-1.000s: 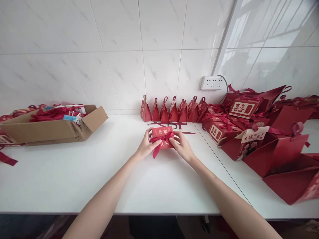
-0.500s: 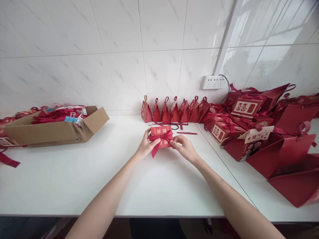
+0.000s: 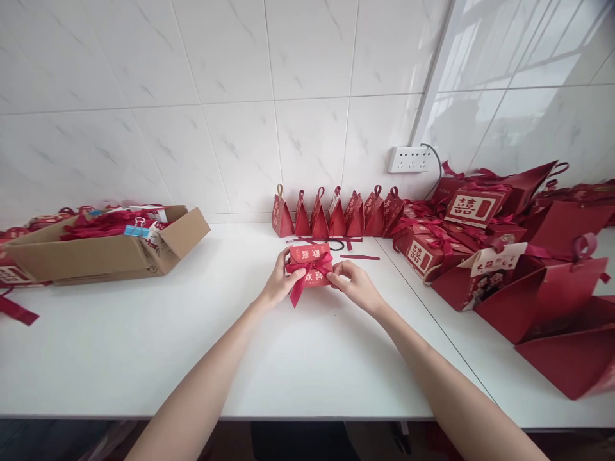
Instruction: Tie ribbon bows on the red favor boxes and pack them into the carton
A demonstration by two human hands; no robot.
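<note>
Barely shifted since half a second before: right hand (image 3: 353,283) drawn slightly closer in. Both hands, left hand (image 3: 278,282) included, clamped on the small red box (image 3: 311,269), just before the row of finished pouches (image 3: 336,214). Ribbon (image 3: 307,276) wrapped (bow apparently unfinished).

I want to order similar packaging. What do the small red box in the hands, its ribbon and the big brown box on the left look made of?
The small red box looks like matte printed card, with crisp folded edges. Its ribbon seems satin-like fabric: it drapes limply with a slight sheen. The brown box looks like plain unfinished corrugated cardboard, with bent-open flaps.
</note>
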